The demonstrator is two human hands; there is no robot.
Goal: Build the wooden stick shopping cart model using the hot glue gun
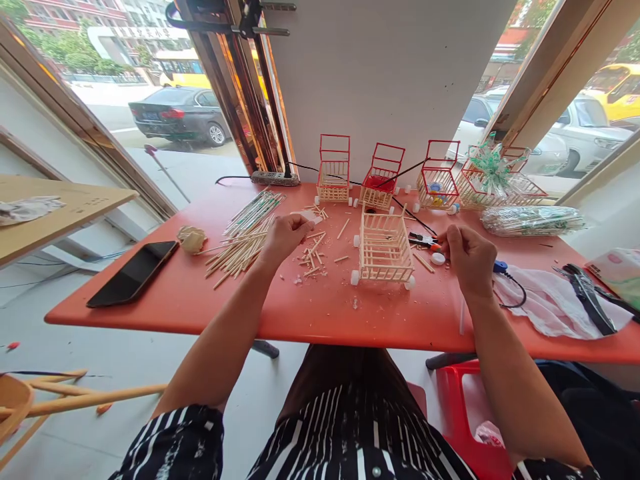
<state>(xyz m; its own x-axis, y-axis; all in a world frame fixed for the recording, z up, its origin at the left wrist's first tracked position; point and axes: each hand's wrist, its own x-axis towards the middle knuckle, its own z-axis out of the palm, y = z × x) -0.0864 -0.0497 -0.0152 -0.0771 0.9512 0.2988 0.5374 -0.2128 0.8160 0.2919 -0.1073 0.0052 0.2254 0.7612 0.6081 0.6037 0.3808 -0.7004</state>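
A small cart built of pale wooden sticks (384,250), with white cap wheels, stands on the orange table (320,313) between my hands. My left hand (286,235) rests left of it beside a heap of cut stick scraps (313,257), fingers curled in a pinch on a short pale piece. My right hand (467,257) sits right of the cart, fingers closed, next to a white bottle cap (438,259) and small pliers (423,240). What the right fingers hold is hidden.
A pile of long sticks (245,243) and a black phone (133,273) lie at the left. Three red-framed stick carts (334,170) line the back wall. At the right lie a bagged stick bundle (533,220), white cloth (550,303) and a glue gun (590,297).
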